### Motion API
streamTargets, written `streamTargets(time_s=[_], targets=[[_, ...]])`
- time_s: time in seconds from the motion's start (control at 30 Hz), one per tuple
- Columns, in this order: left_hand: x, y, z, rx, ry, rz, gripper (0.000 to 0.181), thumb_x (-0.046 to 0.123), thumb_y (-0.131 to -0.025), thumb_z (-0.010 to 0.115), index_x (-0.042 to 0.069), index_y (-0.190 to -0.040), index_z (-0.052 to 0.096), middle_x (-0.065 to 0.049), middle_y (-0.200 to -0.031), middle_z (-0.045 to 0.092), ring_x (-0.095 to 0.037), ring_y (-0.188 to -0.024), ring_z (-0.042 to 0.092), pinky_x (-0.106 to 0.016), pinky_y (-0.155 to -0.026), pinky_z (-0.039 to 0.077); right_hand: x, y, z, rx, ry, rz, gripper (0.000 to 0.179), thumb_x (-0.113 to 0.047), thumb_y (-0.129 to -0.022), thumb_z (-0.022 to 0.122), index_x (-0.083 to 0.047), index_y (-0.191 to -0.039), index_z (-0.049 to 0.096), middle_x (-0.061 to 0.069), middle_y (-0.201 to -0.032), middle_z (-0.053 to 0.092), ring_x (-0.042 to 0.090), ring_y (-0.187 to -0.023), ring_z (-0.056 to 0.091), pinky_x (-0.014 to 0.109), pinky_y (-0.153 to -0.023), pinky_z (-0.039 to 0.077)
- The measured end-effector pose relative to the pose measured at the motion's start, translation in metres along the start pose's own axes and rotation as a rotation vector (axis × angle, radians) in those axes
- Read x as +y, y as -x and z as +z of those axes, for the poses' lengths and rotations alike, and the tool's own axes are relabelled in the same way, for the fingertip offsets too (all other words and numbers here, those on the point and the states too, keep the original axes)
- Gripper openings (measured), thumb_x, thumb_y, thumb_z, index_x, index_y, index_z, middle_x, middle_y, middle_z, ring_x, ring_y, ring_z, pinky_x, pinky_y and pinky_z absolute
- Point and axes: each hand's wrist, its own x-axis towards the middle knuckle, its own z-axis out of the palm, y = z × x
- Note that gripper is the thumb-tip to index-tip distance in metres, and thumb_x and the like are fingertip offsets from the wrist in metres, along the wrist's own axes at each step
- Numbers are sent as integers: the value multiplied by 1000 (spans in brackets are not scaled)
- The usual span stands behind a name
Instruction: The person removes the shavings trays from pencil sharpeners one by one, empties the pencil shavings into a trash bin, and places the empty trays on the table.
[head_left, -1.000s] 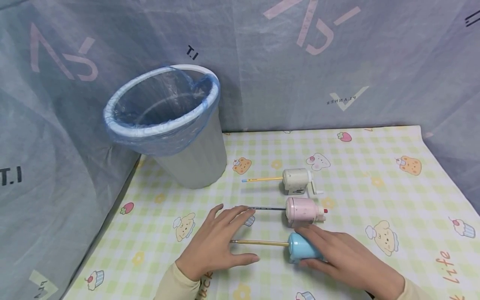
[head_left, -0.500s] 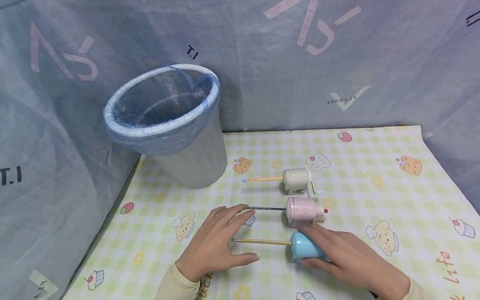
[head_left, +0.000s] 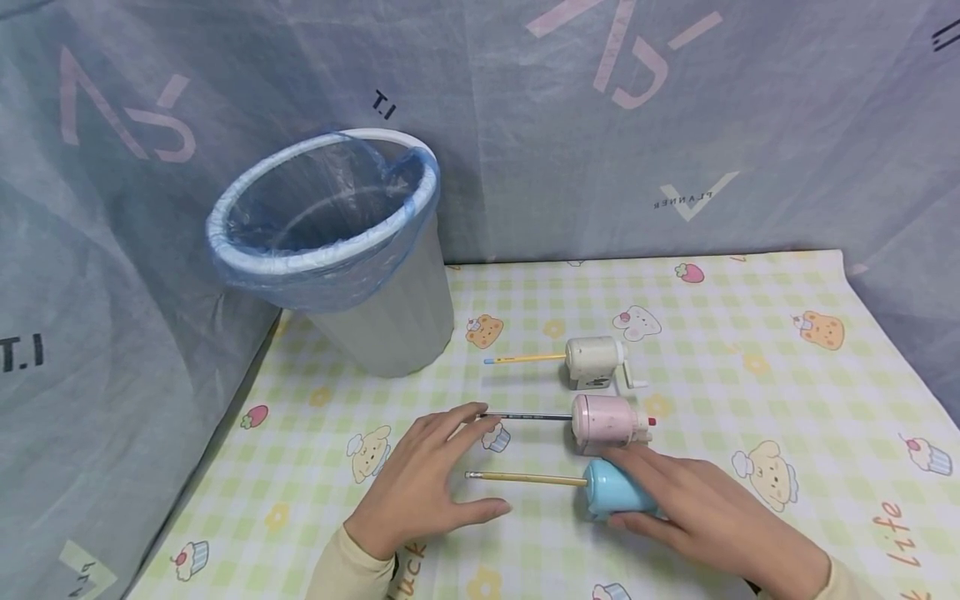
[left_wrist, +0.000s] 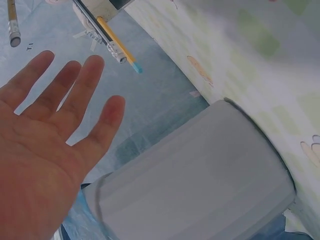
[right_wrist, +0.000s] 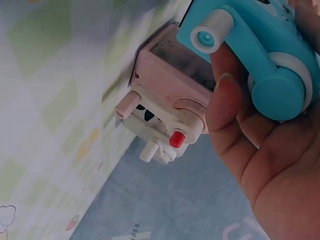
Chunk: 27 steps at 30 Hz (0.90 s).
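My right hand (head_left: 697, 508) grips a blue crank pencil sharpener (head_left: 617, 488), its fingers over the top and thumb at the near side. A natural-wood pencil (head_left: 525, 477) sticks out of its left end, eraser outward. In the right wrist view the sharpener's blue crank arm (right_wrist: 247, 40) and white knob face the camera. My left hand (head_left: 423, 483) holds nothing, fingers spread, left of the pencil ends; the left wrist view shows a gap to the pencils. Beyond stands a pink sharpener (head_left: 602, 419) with a dark pencil (head_left: 534, 416) in it.
Farther back is a cream sharpener (head_left: 591, 358) with a yellow pencil (head_left: 525, 359) in it. A grey bin (head_left: 397, 308) with a blue liner stands at the back left. Grey cloth (head_left: 555, 167) hangs behind the checked tablecloth (head_left: 735, 375).
The blue sharpener and its pencil have shifted slightly right and away, with my right hand on it. My left hand has drawn a little to the left. The other two sharpeners have stayed put.
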Motion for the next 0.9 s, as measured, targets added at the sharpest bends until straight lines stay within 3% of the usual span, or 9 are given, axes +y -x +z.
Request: streamTargets(time_s=[0.37, 0.7, 0.9], targets=[[-3, 3, 0, 10, 15, -30, 81, 61, -83, 86, 23, -150, 63, 1, -158, 53, -26, -138, 57, -57, -109, 49, -3, 2, -6, 29, 2, -15, 64, -45, -96, 81, -16, -148, 56, -21, -120, 60, -7, -88, 55, 24, -70, 53], [-4, 3, 1, 7, 31, -37, 76, 62, -84, 85, 27, -148, 63, 2, -158, 53, -26, -137, 58, -58, -107, 50, -5, 0, -15, 4, 0, 4, 63, -47, -97, 79, -17, -148, 55, -20, -118, 60, -7, -84, 53, 24, -67, 52], [-3, 3, 4, 5, 56, -31, 78, 60, -85, 85, 23, -150, 63, -2, -159, 53, -28, -137, 58, -58, -105, 51, -5, 0, -19, 2, -23, 12, 63, -46, -97, 79, -16, -148, 55, -18, -117, 63, -7, -82, 52, 23, -65, 52]])
